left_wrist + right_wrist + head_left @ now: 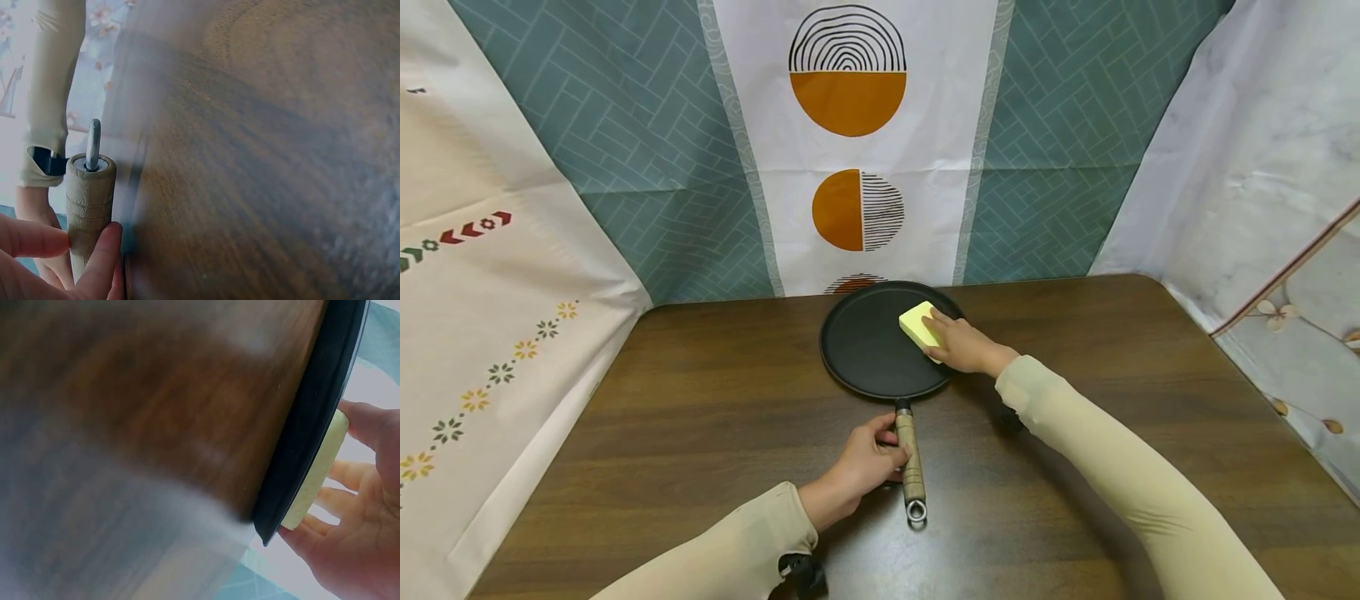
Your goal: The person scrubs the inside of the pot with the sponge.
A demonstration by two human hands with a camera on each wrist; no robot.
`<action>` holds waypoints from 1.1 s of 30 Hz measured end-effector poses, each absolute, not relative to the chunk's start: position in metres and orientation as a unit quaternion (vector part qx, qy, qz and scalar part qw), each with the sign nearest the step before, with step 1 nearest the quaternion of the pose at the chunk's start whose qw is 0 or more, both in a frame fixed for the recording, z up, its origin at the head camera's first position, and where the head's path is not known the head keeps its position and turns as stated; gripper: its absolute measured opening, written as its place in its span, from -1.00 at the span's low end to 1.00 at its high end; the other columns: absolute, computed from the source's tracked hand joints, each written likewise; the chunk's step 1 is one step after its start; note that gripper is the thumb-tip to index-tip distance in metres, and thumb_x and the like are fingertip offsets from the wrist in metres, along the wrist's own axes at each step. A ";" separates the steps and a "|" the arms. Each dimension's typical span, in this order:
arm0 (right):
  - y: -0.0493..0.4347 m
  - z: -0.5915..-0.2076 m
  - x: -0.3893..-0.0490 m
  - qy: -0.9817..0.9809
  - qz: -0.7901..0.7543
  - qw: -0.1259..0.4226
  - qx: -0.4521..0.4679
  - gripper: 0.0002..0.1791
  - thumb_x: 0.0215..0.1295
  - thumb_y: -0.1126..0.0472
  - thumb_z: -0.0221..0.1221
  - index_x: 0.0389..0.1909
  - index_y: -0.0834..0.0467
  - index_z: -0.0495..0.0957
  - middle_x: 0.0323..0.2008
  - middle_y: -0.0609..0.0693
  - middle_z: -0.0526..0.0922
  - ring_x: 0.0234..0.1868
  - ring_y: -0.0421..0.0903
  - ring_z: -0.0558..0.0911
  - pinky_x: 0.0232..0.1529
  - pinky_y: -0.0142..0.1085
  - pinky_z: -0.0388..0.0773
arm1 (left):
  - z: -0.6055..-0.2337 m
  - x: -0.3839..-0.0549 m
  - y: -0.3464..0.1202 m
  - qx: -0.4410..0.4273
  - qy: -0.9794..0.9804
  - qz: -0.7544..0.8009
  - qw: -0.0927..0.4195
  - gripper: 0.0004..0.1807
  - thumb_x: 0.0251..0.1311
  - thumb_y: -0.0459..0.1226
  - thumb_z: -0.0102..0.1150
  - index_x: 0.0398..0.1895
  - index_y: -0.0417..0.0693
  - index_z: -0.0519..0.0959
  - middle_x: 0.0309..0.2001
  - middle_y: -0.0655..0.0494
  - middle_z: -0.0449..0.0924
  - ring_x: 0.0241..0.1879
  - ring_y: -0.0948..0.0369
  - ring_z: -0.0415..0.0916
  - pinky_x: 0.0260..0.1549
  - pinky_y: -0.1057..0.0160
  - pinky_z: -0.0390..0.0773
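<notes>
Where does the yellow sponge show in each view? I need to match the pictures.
Head: the yellow sponge is right of centre, on the black pan, in the right hand.
Left wrist: not in it.
Right wrist: right of centre, between pan and palm.
Shared landmark: the brown wooden table, in all three.

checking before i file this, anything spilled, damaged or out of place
One mild oddity: in the head view, the black pan appears to cross the far edge of the table; I can't tell whether it overhangs or is lifted. No spill or damage shows.
</notes>
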State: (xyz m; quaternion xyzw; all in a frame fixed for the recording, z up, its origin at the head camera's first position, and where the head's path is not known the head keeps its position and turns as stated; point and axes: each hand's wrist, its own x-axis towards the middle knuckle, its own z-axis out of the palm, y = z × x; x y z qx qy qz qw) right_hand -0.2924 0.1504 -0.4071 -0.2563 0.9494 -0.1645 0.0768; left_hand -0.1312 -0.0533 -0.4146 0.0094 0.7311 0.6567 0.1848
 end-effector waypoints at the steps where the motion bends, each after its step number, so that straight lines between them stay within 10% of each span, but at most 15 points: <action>1: 0.150 -0.407 -0.291 0.949 -0.166 0.075 -0.256 -0.28 0.44 0.05 0.06 0.45 0.30 0.05 0.45 0.33 -0.03 0.24 0.39 0.30 0.24 0.13 0.33 | -0.415 -0.132 -0.053 0.009 0.731 0.656 0.185 -0.32 0.17 -0.55 0.15 0.34 -0.52 0.13 -0.12 -0.21 0.32 -0.37 0.18 0.48 -0.39 0.14 0.71; 33: 0.133 -0.408 -0.250 0.949 -0.167 0.049 -0.263 -0.29 0.41 0.06 0.10 0.42 0.33 0.12 0.43 0.34 0.02 0.14 0.34 0.40 0.21 0.08 0.39 | -0.412 -0.131 -0.052 0.000 0.733 0.652 0.195 -0.32 0.15 -0.55 0.14 0.35 -0.49 0.15 -0.11 -0.19 0.30 -0.35 0.17 0.49 -0.38 0.17 0.70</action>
